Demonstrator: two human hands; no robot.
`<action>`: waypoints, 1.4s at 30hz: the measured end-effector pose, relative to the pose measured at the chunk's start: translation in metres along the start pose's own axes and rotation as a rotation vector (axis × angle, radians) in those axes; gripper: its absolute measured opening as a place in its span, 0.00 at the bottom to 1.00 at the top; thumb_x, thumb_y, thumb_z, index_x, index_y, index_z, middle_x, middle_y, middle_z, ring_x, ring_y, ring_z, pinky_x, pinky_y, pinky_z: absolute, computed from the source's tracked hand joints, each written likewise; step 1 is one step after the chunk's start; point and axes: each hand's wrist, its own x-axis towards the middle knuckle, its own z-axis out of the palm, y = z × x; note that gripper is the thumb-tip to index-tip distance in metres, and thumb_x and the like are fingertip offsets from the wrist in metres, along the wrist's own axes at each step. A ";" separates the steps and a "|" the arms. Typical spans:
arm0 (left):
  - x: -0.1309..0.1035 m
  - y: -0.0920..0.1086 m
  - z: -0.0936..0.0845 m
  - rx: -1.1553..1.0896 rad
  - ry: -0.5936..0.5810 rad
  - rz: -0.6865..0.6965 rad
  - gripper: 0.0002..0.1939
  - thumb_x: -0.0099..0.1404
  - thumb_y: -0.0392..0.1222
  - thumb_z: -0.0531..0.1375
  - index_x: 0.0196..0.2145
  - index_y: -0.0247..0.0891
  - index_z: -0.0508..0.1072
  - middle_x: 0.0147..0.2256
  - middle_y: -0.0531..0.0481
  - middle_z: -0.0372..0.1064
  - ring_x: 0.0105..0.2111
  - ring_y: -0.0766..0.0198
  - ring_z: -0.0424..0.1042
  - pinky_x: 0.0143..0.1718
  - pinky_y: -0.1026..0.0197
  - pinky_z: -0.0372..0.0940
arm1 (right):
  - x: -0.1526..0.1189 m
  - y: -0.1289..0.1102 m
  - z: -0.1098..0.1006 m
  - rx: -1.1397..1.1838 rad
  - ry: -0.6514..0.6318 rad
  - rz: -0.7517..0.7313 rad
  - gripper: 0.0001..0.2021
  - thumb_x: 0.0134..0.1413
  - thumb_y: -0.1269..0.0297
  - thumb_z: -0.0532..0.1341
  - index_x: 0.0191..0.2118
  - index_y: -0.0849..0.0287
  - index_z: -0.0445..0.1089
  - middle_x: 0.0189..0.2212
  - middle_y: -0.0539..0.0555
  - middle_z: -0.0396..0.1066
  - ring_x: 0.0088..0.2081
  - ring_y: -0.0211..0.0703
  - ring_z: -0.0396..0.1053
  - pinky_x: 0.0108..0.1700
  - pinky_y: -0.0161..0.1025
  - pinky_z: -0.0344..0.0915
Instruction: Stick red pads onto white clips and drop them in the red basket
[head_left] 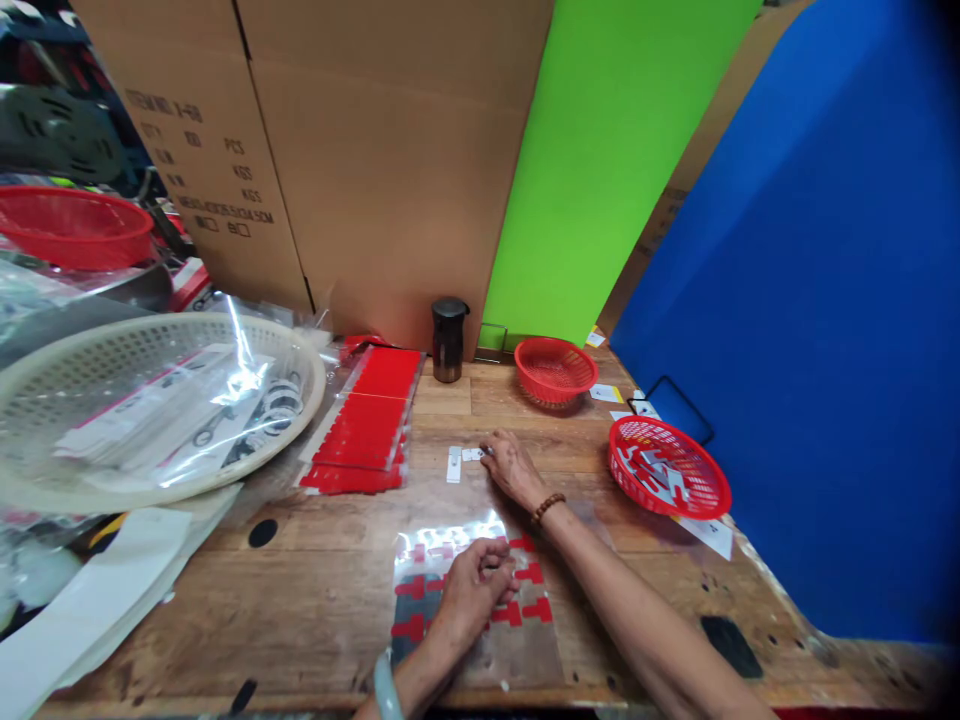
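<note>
My left hand, with a pale bangle at the wrist, rests over a clear plastic sheet bearing rows of red T-shaped stickers. Its fingers are curled in towards the thumb; whatever may be between them is too small to make out. Farther forward, my right hand wears a brown bead bracelet. Its fingertips pinch the right end of a small white piece lying on the table. Just left of that piece, touching or nearly so, lies an upright white card-like strip.
Stacked red sticker sheets lie left of centre, beside a large cream basket with bagged parts. A dark tumbler stands at the back. On the right are one red basket and another red basket holding white pieces, near a blue panel.
</note>
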 end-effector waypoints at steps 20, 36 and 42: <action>-0.009 0.030 -0.004 -0.158 0.060 0.133 0.21 0.56 0.50 0.62 0.44 0.36 0.72 0.37 0.44 0.74 0.35 0.61 0.73 0.41 0.60 0.66 | -0.100 -0.030 -0.015 0.965 0.008 0.381 0.14 0.42 0.56 0.66 0.28 0.60 0.63 0.20 0.46 0.63 0.20 0.31 0.58 0.23 0.30 0.55; -0.021 0.021 -0.003 -0.022 0.090 0.108 0.22 0.50 0.48 0.66 0.41 0.32 0.73 0.28 0.48 0.74 0.25 0.66 0.72 0.31 0.63 0.68 | -0.141 -0.043 -0.005 0.786 0.075 0.283 0.09 0.51 0.58 0.61 0.32 0.58 0.72 0.27 0.50 0.69 0.29 0.39 0.66 0.32 0.34 0.62; -0.032 0.032 -0.004 -0.073 -0.078 -0.043 0.15 0.48 0.44 0.68 0.29 0.31 0.73 0.22 0.51 0.70 0.16 0.74 0.63 0.18 0.71 0.59 | -0.152 -0.034 -0.012 1.177 0.011 0.361 0.18 0.46 0.56 0.66 0.43 0.56 0.68 0.25 0.47 0.65 0.24 0.34 0.61 0.28 0.31 0.58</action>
